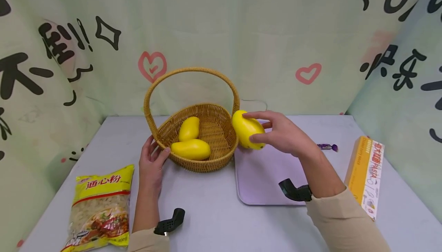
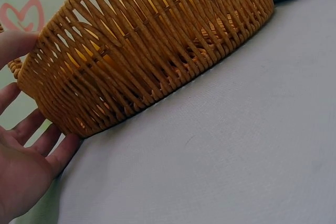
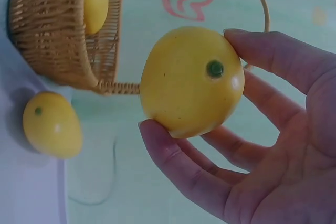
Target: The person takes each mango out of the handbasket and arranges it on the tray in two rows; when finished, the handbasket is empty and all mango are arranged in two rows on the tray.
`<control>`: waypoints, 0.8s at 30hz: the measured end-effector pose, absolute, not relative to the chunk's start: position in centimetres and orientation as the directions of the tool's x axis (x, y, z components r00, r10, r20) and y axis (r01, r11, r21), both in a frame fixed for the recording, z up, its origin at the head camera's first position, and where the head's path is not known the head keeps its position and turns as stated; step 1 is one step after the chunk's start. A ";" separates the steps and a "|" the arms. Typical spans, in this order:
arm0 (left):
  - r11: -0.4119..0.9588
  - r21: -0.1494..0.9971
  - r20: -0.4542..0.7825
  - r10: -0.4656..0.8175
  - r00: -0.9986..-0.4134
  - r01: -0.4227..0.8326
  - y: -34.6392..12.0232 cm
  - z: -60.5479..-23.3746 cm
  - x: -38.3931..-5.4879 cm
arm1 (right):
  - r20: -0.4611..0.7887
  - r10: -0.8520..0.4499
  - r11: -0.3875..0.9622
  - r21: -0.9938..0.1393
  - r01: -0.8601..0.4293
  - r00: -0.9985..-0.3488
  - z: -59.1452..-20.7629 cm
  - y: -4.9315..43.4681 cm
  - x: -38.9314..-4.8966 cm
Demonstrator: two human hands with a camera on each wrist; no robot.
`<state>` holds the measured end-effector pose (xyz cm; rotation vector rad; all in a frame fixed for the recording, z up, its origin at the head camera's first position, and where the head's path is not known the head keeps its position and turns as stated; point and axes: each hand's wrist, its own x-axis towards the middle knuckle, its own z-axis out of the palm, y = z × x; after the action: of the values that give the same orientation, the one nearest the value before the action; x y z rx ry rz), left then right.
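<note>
place: booth [image 1: 200, 33] | signs: printed curtains [image 1: 269, 41] on three sides, white table [image 1: 214, 217]

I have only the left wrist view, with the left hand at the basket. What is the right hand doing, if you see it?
Observer: The right hand holds a yellow fruit between its thumb and fingers.

Operator: Thank you. Through the weave of the basket I notice some yellow. How many pieces are inside?

Observer: The head view shows two mangoes lying in it.

Operator: And is there something to the left of the basket, nearer to the person?

Observer: Yes, a printed food bag.
</note>
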<state>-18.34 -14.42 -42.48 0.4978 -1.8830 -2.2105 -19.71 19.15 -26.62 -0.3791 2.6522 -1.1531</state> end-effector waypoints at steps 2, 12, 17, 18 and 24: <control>-0.173 0.983 -0.125 -0.354 -0.927 -0.067 -14.4 -42.5 -18.4 | -0.107 -0.297 0.661 -0.740 -0.124 -0.949 -26.8 19.9 -19.8; -0.173 0.983 -0.118 -0.348 -0.930 -0.060 -14.5 -42.7 -18.4 | -0.123 -0.152 0.694 -0.720 -0.017 -0.981 -29.2 22.4 -21.5; -0.173 0.983 -0.112 -0.346 -0.931 -0.054 -14.5 -42.6 -18.3 | -0.130 -0.065 0.728 -0.685 0.042 -0.989 -30.8 23.3 -22.5; -0.174 0.983 -0.111 -0.347 -0.931 -0.053 -14.5 -42.6 -18.3 | -0.133 -0.046 0.734 -0.677 0.056 -0.990 -31.2 23.5 -22.7; -0.178 0.983 -0.111 -0.347 -0.931 -0.051 -14.5 -42.6 -18.2 | -0.124 0.030 0.775 -0.624 0.102 -0.992 -33.5 24.3 -24.4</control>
<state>-18.24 -14.54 -42.59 0.4641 -1.8737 -2.2232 -24.40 24.27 -33.46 0.1063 2.8578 -1.0140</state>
